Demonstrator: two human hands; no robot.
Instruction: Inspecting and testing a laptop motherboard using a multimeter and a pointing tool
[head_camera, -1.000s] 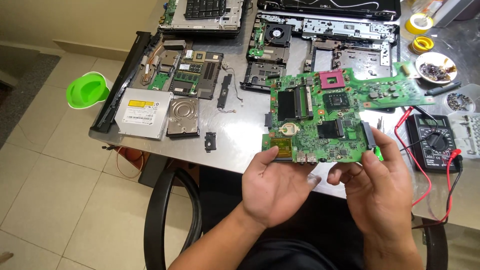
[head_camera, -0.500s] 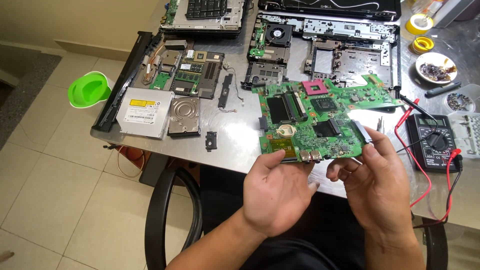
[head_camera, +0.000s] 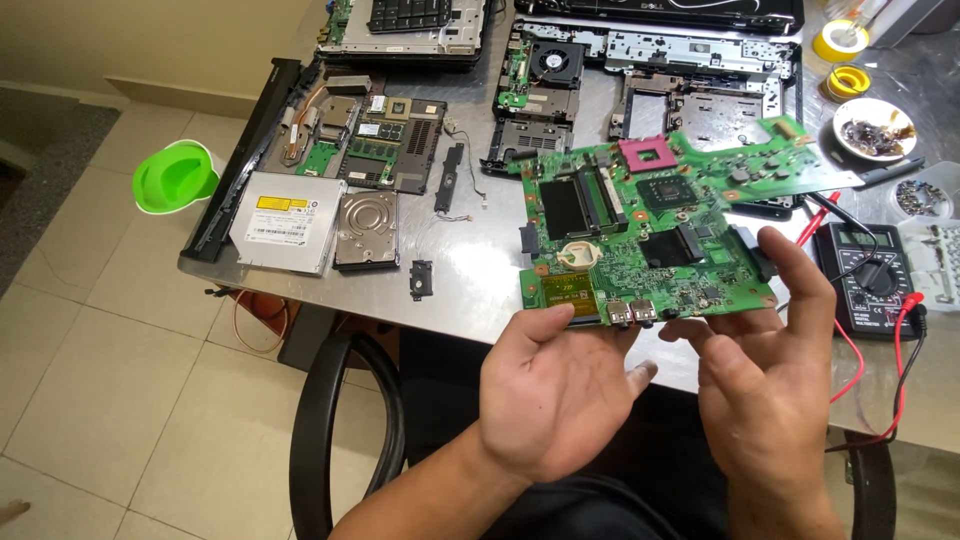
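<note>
A green laptop motherboard with a pink processor socket is held just above the near edge of the metal table. My left hand is palm up, its fingers under the board's near edge by the row of ports. My right hand grips the board's right side, with the thumb raised against that edge and the fingers curled below it. The board's far right tip reaches over a stripped laptop chassis.
On the table lie an optical drive, a hard drive, a heatsink and small boards, and a small black part. A multimeter with red and black leads sits right. A green bowl stands on the floor, a chair below.
The motherboard has been tilted and shifted a little in my hands. My right thumb now stands up along the board's right edge, where my fingers were curled at its near corner before.
</note>
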